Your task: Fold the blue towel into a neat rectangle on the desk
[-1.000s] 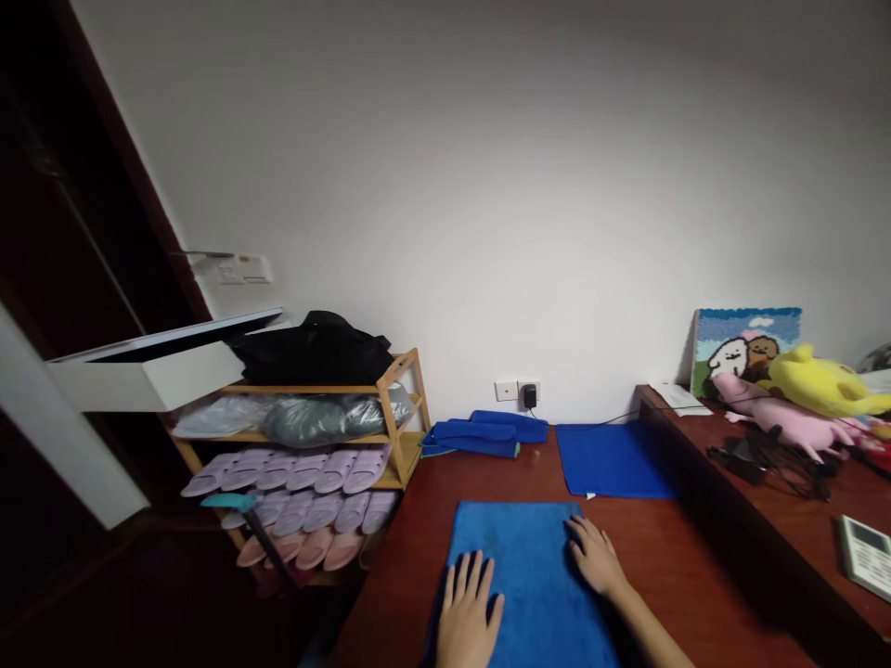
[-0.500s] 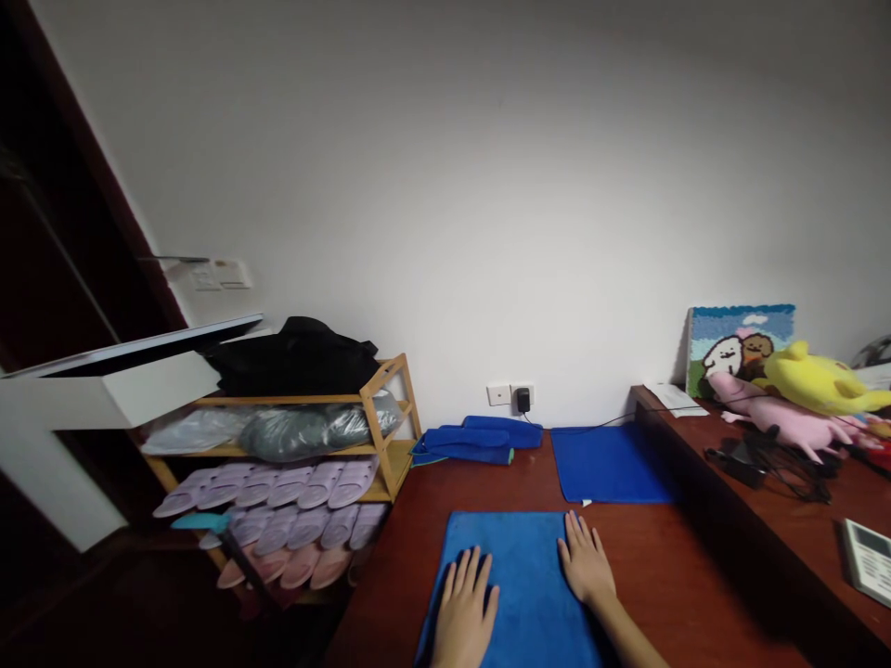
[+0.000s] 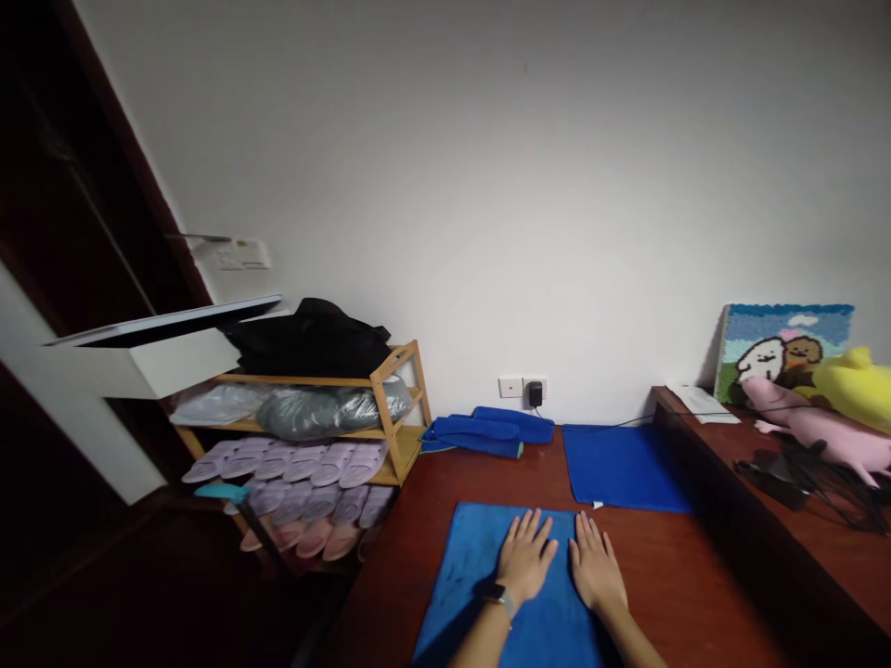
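Observation:
A blue cloth (image 3: 468,557) lies spread flat on the reddish-brown desk (image 3: 390,584), its near part running out of view at the bottom. My left hand (image 3: 523,558), a watch on its wrist, rests palm down on the cloth near its far edge, fingers stretched out. Over the cloth's right edge lies my right hand (image 3: 597,562), also flat with fingers extended. Neither hand grips anything. Beyond them, a second, darker blue cloth (image 3: 619,467) is laid flat by the wall, and several blue cloths (image 3: 480,432) sit folded or rolled to its left.
Left of the desk stands a wooden rack (image 3: 391,417) with several slippers (image 3: 299,464), plastic-wrapped items and a black bag (image 3: 313,341). On the raised surface at right are a pink plush toy (image 3: 814,431), a yellow plush (image 3: 853,385), cables and a dog picture (image 3: 780,348). A black plug (image 3: 535,394) sits in the wall socket.
My left hand has slid forward and right across the cloth, closer to my right hand. My right hand stays at the cloth's right edge. The view has shifted slightly left.

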`<state>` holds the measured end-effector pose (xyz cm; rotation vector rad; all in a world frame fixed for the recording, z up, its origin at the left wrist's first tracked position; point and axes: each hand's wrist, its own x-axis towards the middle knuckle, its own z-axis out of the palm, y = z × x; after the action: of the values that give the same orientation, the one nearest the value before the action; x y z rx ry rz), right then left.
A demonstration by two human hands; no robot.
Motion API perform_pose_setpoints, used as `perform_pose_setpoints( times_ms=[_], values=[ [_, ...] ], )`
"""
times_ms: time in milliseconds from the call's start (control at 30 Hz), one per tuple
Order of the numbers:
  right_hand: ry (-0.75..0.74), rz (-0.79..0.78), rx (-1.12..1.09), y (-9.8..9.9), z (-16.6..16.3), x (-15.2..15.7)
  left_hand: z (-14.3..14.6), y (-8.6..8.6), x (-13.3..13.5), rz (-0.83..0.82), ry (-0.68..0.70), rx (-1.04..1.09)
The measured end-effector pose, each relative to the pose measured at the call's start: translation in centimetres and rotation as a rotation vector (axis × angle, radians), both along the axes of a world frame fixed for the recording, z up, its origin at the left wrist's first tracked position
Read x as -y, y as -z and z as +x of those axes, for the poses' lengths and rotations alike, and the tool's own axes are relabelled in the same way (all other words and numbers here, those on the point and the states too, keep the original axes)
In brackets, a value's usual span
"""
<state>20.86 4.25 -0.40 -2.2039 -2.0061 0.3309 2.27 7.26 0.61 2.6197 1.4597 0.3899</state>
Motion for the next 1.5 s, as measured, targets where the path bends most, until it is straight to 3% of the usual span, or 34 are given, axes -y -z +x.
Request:
perform_pose_setpoints(
  times_ms=[167, 267, 433, 567, 667, 733, 800, 933, 1033, 1133, 1367, 1500],
  values=[
    [0.025, -0.005, -0.015, 0.0, -0.1, 0.1, -10.1, -1.5, -2.2, -0.058, -0.225, -0.133],
    [0.029, -0.002, -0.015, 0.0, -0.1, 0.1, -14.1, -1.3, -3.4, -0.055, -0.298, -0.164],
    [0.033, -0.01, -0.015, -0.6, -0.3, 0.1, -15.6, 0.7, -4.5, 0.01, -0.307, -0.151],
    [0.036, 0.0, -0.015, -0.6, -0.3, 0.1, -15.6, 0.4, -4.9, 0.037, -0.286, -0.162],
    [0.036, 0.006, -0.024, -0.5, -0.3, -0.1, -13.7, -1.0, -4.6, 0.101, -0.29, -0.125],
    [0.037, 0.006, -0.028, -0.5, -0.3, -0.1, -10.5, -1.8, -3.8, 0.16, -0.232, -0.062],
    [0.038, 0.001, -0.023, -0.5, -0.3, -0.2, -5.9, -2.1, -2.4, 0.173, -0.087, -0.008],
    [-0.015, -0.007, 0.014, 0.0, -0.1, -0.1, 2.9, -0.7, 0.7, 0.09, 0.106, 0.041],
    [-0.059, -0.003, 0.049, 0.4, 0.1, -0.2, 5.0, 0.6, 1.6, 0.014, 0.104, 0.059],
    [-0.007, -0.011, 0.042, 0.3, 0.1, -0.2, 2.0, 0.7, 0.7, -0.023, 0.044, 0.025],
    [0.033, -0.005, -0.003, -0.5, -0.3, 0.0, -12.4, -0.9, -2.6, -0.06, -0.293, -0.119],
    [0.044, -0.016, 0.015, -0.5, -0.4, 0.0, -15.0, -0.2, -3.2, -0.035, -0.34, -0.114]
  ],
)
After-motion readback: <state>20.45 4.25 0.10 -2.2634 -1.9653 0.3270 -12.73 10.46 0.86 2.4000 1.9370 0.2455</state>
